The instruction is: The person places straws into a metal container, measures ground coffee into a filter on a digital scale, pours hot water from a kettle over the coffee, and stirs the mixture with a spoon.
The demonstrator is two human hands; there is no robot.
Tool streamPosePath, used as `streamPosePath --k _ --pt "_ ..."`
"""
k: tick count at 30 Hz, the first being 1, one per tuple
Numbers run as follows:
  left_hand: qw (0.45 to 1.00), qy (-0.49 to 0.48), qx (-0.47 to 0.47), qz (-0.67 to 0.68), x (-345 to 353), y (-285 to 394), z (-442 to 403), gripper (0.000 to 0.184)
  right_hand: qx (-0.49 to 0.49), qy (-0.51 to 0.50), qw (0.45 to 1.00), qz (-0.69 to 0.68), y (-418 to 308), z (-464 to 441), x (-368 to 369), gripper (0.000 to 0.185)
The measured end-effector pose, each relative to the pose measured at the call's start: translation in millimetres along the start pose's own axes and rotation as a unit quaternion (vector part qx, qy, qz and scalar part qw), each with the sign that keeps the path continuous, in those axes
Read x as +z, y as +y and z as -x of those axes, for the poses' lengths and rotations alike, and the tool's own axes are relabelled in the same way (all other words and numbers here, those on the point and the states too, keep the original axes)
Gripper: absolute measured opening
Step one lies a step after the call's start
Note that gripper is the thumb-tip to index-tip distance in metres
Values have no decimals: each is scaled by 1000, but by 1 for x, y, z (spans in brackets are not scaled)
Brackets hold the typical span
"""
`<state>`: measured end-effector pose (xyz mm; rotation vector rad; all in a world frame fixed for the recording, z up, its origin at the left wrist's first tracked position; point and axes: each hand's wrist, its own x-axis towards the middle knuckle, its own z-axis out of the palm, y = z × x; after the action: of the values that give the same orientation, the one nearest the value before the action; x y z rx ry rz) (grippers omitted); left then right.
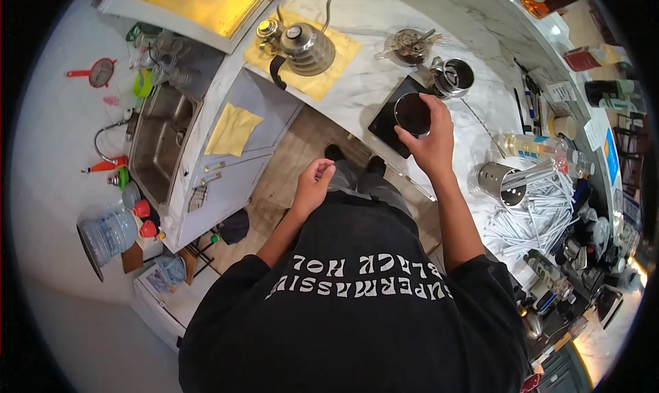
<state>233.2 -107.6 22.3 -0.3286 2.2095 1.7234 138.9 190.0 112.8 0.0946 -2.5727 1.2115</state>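
My right hand (432, 137) grips a round glass of dark liquid (412, 113) by its rim, thumb on one side and fingers on the other. The glass is over a flat black scale (386, 129) on the marble counter; I cannot tell whether it touches it. Close beyond the glass is a shiny metal cup (458, 77). A glass vessel with brown residue (410, 47) stands farther back, a spoon-like handle across it. My left hand (314, 182) hovers before my waist, fingers curled in, nothing visible in them.
A gooseneck kettle (309, 50) stands on a yellow cloth (343, 67) at the counter's far left. Wrapped straws (532, 218) lie beside a perforated metal holder (495, 180) on the right. Bottles (535, 146) line that side. A sink (161, 129) is at left.
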Motion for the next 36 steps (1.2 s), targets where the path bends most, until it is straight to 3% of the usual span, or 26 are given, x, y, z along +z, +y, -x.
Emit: streamPosePath --k 12,17,29,36 --pt "990 120 -15 70 -72 -33 20 22 -101 -106 989 -17 -103 -20 52 78" --pt "984 170 11 56 -134 -47 32 23 -141 -138 979 -46 -156 -27 109 80" --pt "955 281 -23 89 -297 -115 75 24 -225 -204 950 -75 -286 -29 267 77" --pt "934 337 -64 101 -343 -144 108 27 -266 -260 923 -98 -343 -21 355 74"
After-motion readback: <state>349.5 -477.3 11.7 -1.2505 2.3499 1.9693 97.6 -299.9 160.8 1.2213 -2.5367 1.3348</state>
